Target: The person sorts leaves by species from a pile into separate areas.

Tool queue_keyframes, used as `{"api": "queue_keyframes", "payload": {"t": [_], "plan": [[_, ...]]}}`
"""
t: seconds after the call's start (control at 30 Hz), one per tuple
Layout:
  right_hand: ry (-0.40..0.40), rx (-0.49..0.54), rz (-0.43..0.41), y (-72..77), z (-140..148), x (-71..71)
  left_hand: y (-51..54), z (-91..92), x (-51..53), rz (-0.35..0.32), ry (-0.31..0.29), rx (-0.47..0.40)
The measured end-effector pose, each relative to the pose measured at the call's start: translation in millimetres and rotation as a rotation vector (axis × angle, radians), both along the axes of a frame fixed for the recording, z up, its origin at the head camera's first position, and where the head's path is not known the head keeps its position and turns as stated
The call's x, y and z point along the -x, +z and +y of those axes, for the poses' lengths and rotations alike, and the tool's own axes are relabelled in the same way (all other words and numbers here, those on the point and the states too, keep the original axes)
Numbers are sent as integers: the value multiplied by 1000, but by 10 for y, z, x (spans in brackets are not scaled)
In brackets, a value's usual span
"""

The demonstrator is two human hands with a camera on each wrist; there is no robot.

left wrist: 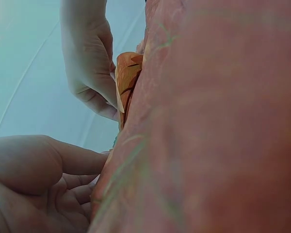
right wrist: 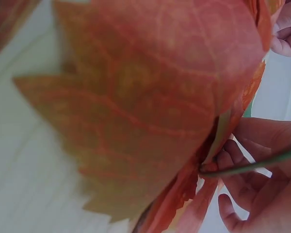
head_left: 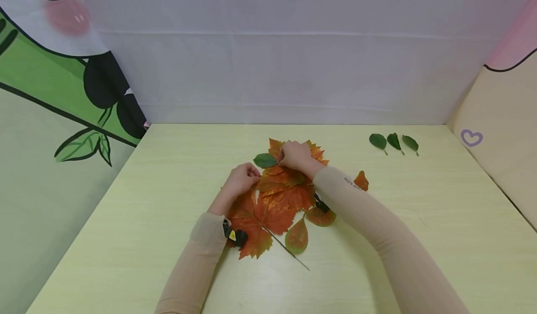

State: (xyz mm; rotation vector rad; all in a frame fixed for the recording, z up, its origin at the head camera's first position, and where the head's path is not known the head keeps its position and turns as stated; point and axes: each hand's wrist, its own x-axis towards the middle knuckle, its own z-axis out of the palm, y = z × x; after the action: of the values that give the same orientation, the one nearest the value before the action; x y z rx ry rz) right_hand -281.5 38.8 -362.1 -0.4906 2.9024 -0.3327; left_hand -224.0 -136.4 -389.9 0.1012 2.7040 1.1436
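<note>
Overlapping orange-red maple leaves point(head_left: 280, 209) lie in a pile on the table. At the pile's upper left edge, my left hand point(head_left: 242, 179) pinches an orange leaf's edge; the left wrist view shows its thumb and fingers point(left wrist: 34, 179) at that edge. My right hand point(head_left: 297, 157) holds an orange leaf point(left wrist: 128, 73) at the top of the pile, its fingertips partly hidden. A green leaf point(head_left: 265, 160) lies between the two hands, its right end by my right fingers. In the right wrist view, a large leaf point(right wrist: 150, 92) covers much of the picture beside my right hand point(right wrist: 271, 179).
Three small green leaves point(head_left: 394, 141) lie at the table's back right. Rounded orange-green leaves point(head_left: 297, 237) lie below the pile, and a small orange leaf point(head_left: 361, 181) sits beyond my right sleeve. A pale cloth wall point(head_left: 293, 80) stands behind the table point(head_left: 419, 258).
</note>
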Motion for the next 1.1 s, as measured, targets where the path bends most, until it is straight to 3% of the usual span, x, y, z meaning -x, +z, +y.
{"api": "queue_keyframes", "payload": {"t": [0.5, 0.8, 1.1], "plan": [[-6, 42, 31, 97, 67, 29, 9, -20, -5, 0, 0, -22], [-60, 80, 20, 247, 309, 54, 6, -3, -13, -16, -2, -22], [-104, 46, 48, 338, 608, 86, 22, -1, -8, -20, 1, -22]]}}
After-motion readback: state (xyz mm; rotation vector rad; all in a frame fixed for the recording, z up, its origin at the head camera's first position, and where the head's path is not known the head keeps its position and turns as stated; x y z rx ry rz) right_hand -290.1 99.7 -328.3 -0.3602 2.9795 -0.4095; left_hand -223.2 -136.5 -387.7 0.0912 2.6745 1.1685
